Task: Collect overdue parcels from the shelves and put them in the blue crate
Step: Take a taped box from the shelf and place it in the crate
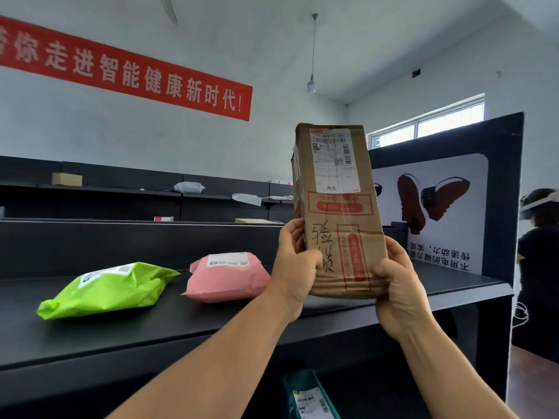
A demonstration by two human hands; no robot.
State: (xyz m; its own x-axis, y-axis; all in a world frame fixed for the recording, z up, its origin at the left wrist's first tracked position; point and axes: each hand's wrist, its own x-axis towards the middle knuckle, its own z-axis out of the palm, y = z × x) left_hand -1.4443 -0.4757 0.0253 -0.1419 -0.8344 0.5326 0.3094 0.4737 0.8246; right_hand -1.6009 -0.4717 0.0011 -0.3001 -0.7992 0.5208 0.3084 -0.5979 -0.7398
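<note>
Parcel [337, 213]: creased brown cardboard box, white label, upright; left hand [292, 267] and right hand [396, 285] each clamp its lower end.

Two bags [109, 290] [227, 276] lie side by side on shelf [211, 322].

Creased cardboard, slick plastic mailers, matt dark shelving

The cardboard parcel [337, 213] is dull brown, rumpled and creased, with glossy clear tape over its white paper label [332, 160]. The green mailer bag [106, 290] and the pink mailer bag [227, 278] are smooth, slightly shiny, wrinkled plastic film. The shelf [127, 331] has a matt, even, dark surface. The red banner [127, 71] looks like matt cloth.
</note>
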